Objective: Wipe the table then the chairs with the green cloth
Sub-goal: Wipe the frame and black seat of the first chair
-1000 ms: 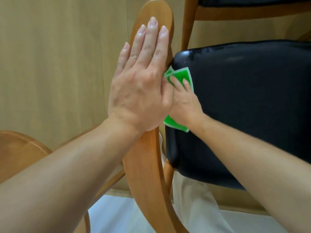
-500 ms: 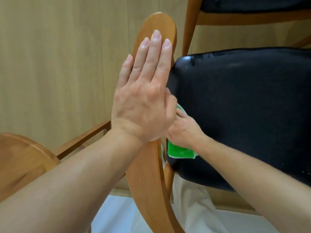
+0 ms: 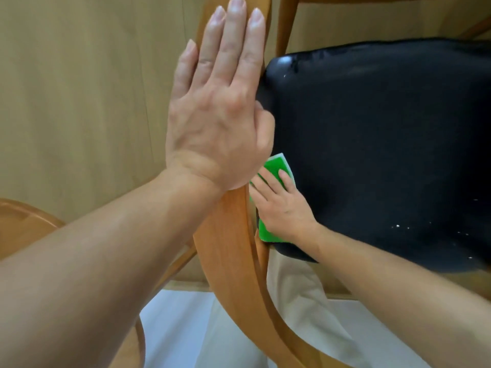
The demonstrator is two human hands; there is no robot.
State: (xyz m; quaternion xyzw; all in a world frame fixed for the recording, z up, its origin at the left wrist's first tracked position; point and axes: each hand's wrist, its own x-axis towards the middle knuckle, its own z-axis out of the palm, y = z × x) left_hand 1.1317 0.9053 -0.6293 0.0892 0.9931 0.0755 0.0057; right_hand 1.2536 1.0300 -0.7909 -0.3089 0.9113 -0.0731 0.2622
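A wooden chair with a curved backrest (image 3: 225, 256) and a black padded seat (image 3: 385, 144) fills the view. My left hand (image 3: 220, 110) lies flat against the backrest, fingers straight and together, thumb hooked behind the wood. My right hand (image 3: 281, 205) presses the green cloth (image 3: 276, 166) onto the seat's left edge, close to the backrest. The cloth shows above my fingers and below my wrist; its middle is hidden under the hand. White specks dot the seat's right side.
A second wooden chair (image 3: 287, 25) with a dark seat stands behind, at the top. Another rounded chair back (image 3: 24, 224) sits at the lower left. Pale trousers (image 3: 300, 301) and a light floor show below the seat.
My right hand and the cloth slid down the seat's left edge toward me, then stayed near the front corner. The view moved closer; my left hand kept its place on the backrest.
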